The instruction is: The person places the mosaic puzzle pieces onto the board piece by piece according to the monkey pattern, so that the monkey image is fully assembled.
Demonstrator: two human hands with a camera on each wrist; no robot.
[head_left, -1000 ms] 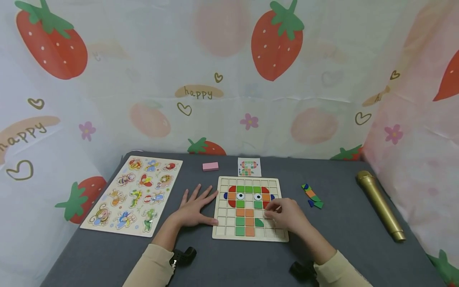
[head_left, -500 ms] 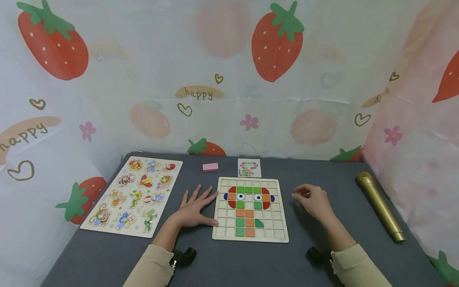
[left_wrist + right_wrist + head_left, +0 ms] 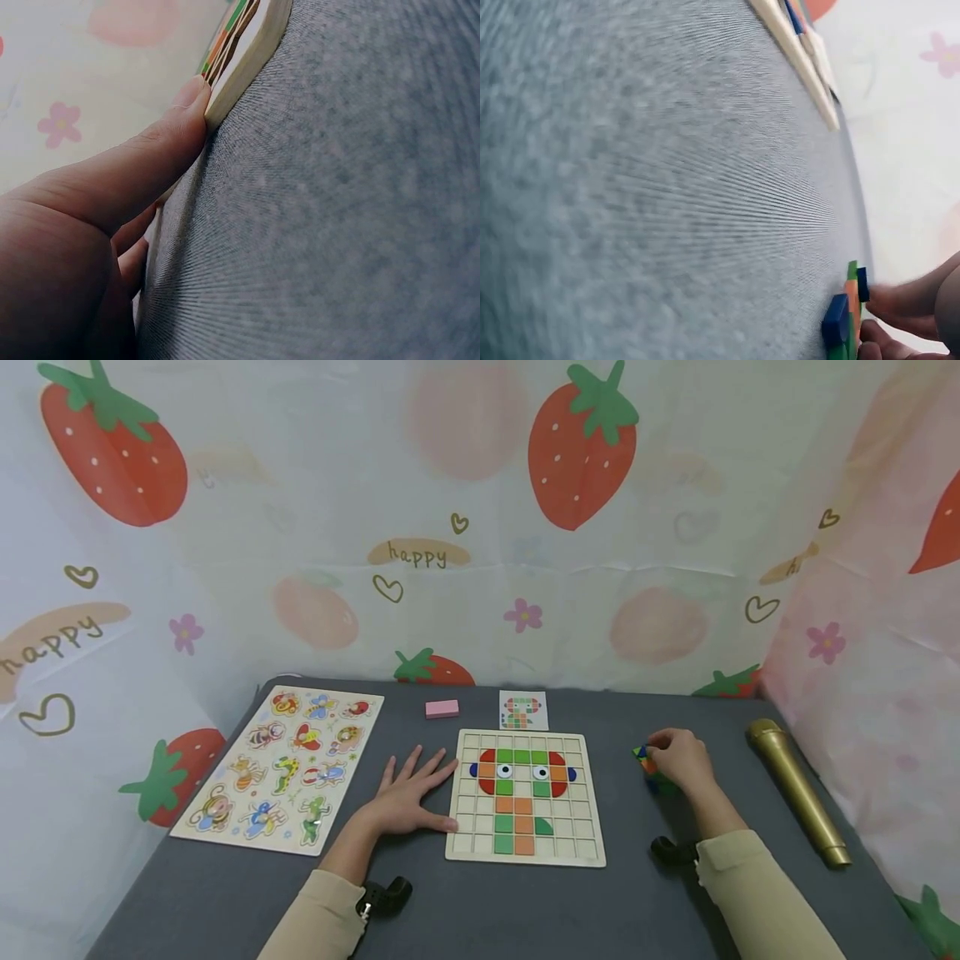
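My left hand (image 3: 408, 802) lies spread on the table, its thumb (image 3: 165, 135) pressing against the left edge of the wooden grid board (image 3: 577, 847). Red, orange, green and blue pieces and two eye pieces (image 3: 541, 772) form a figure on the board. To the right of the board, my right hand (image 3: 681, 758) reaches down with bent fingers over a small group of coloured pieces (image 3: 640, 752). The right wrist view has its fingertips right at a dark blue piece (image 3: 863, 284), beside green and orange ones; I cannot tell whether they pinch it.
A picture card (image 3: 523, 710) with a similar figure lies behind the board, with a pink block (image 3: 442, 709) to its left. An insect puzzle board (image 3: 281, 768) covers the table's left side. At the right lies a gold microphone (image 3: 798, 793).
My right hand has moved from over the board's right side, rightward and away from me, to the loose pieces. The left hand has stayed still.
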